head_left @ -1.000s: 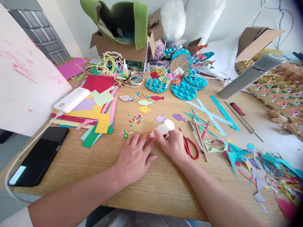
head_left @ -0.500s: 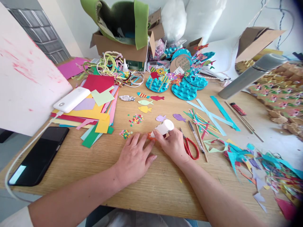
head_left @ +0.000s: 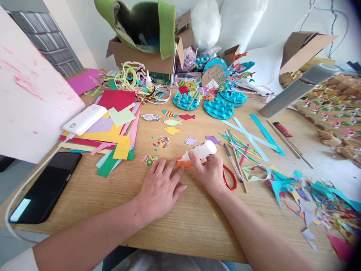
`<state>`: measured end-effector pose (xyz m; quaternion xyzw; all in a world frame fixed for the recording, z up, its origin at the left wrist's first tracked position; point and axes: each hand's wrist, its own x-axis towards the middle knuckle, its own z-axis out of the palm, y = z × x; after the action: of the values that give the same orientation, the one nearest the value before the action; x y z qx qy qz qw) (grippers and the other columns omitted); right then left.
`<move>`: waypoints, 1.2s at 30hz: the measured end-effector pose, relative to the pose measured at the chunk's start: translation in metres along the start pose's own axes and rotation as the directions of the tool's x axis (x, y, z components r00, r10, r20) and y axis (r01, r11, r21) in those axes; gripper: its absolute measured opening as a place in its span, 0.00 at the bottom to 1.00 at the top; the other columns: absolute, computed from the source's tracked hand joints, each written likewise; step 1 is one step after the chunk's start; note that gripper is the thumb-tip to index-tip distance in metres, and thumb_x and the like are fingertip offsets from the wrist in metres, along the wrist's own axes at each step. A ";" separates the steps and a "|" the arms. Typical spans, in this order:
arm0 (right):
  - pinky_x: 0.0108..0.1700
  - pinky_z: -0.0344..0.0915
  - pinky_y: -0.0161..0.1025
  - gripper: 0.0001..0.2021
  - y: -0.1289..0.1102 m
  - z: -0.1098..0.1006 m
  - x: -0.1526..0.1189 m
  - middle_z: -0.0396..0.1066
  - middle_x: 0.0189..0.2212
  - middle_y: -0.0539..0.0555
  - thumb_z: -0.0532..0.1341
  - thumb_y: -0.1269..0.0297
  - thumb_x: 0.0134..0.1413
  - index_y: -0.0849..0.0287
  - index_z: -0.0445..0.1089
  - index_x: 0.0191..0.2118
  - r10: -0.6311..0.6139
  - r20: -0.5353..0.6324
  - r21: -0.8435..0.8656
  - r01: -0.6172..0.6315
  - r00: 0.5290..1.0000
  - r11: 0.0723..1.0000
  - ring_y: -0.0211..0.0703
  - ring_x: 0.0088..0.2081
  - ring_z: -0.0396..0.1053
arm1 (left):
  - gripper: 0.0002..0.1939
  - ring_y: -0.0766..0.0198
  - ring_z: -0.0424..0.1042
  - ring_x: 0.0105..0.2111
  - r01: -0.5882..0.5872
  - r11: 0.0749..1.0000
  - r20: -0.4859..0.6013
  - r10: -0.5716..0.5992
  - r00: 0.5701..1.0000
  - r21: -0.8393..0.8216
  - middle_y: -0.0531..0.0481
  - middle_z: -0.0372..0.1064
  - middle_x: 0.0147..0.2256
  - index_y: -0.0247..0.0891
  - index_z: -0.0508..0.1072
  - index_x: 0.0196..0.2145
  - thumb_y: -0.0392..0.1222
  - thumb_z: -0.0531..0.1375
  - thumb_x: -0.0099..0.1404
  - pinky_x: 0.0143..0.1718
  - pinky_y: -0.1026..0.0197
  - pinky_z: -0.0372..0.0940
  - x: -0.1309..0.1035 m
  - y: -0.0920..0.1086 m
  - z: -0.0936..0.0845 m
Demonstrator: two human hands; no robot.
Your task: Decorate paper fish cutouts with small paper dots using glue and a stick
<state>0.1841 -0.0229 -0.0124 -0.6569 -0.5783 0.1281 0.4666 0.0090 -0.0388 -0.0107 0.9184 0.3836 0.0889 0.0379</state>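
My right hand (head_left: 211, 174) grips a white glue bottle (head_left: 203, 149), tilted so its nozzle points down and left at an orange paper fish (head_left: 183, 163). My left hand (head_left: 161, 186) lies flat on the table with fingers stretched out, their tips by the fish's left end. Two small heaps of coloured paper bits, the lower heap (head_left: 149, 160) and the upper heap (head_left: 162, 142), lie just beyond my left fingertips. Past the bottle are a lilac fish (head_left: 191, 141) and a purple fish (head_left: 213, 140). Red-handled scissors (head_left: 230, 177) are partly hidden behind my right hand.
Coloured paper sheets (head_left: 118, 124), a power bank (head_left: 84, 119) and a phone (head_left: 46, 187) occupy the left. Several cut fish, such as a yellow fish (head_left: 172, 130), lie farther back. Right are a pen (head_left: 233, 162), paper strips (head_left: 248, 137), scraps (head_left: 307, 199) and a grey bottle (head_left: 299, 90).
My right hand has shifted slightly right with the glue bottle, uncovering more of the orange fish. The bottle now covers part of the purple fish and scissors. My left hand stays put.
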 end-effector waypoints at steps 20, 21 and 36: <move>0.24 0.59 0.32 0.14 0.007 0.000 0.001 0.66 0.18 0.48 0.60 0.54 0.52 0.58 0.64 0.24 -0.089 0.003 -0.089 0.089 0.996 0.992 0.34 0.19 0.60 | 0.25 0.45 0.55 0.58 0.011 1.000 0.037 -0.011 0.999 -0.018 0.41 0.58 0.60 0.41 0.64 0.61 0.52 0.49 0.72 0.58 0.41 0.56 0.000 0.001 -0.001; 0.24 0.59 0.32 0.14 0.008 0.000 0.001 0.67 0.18 0.48 0.60 0.54 0.52 0.58 0.64 0.24 -0.103 0.003 -0.092 0.102 0.995 0.990 0.34 0.19 0.60 | 0.25 0.45 0.55 0.58 0.010 1.000 0.038 -0.010 0.999 -0.019 0.41 0.58 0.60 0.41 0.64 0.61 0.52 0.49 0.72 0.58 0.41 0.56 0.000 0.001 -0.001; 0.25 0.60 0.32 0.13 0.008 0.001 0.002 0.67 0.19 0.48 0.59 0.55 0.52 0.57 0.62 0.24 -0.142 0.013 -0.095 0.143 0.990 0.985 0.34 0.20 0.61 | 0.25 0.44 0.56 0.58 0.007 1.000 0.027 -0.007 1.000 -0.014 0.42 0.59 0.60 0.41 0.64 0.61 0.52 0.50 0.71 0.57 0.40 0.57 0.000 0.000 0.000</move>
<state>0.1890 -0.0203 -0.0179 -0.6351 -0.6308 0.0686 0.4405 0.0090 -0.0388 -0.0103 0.9179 0.3858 0.0791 0.0498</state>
